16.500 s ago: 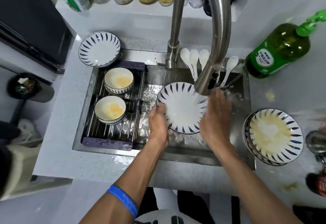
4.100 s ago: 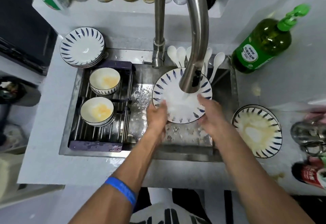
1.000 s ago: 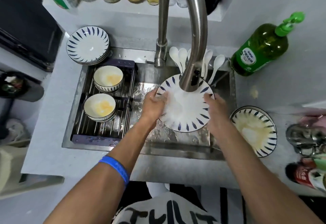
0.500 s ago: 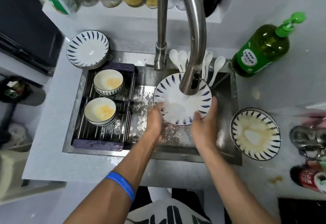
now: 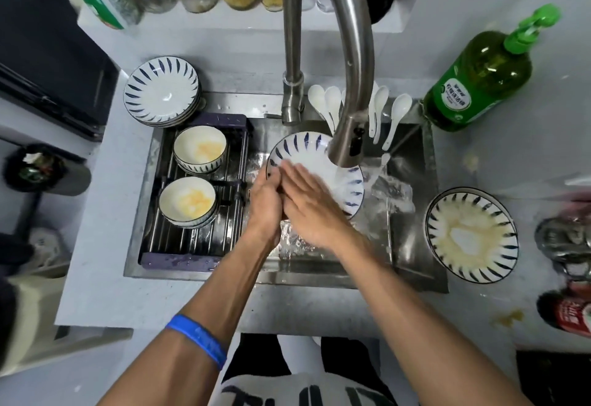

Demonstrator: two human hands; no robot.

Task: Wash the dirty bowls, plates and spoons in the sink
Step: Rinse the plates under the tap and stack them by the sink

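Your left hand [image 5: 266, 198] grips the rim of the plate [image 5: 319, 167] under the running faucet [image 5: 347, 146], over the sink [image 5: 412, 245]; your right hand [image 5: 308, 196] lies flat, rubbing its face. One-handed and wet (slippery, likely), the plate could slip and chip.

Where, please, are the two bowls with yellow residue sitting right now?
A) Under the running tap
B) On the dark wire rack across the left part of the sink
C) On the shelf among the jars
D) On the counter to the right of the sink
B: both dirty bowls sit on the dark wire rack over the left part of the sink.
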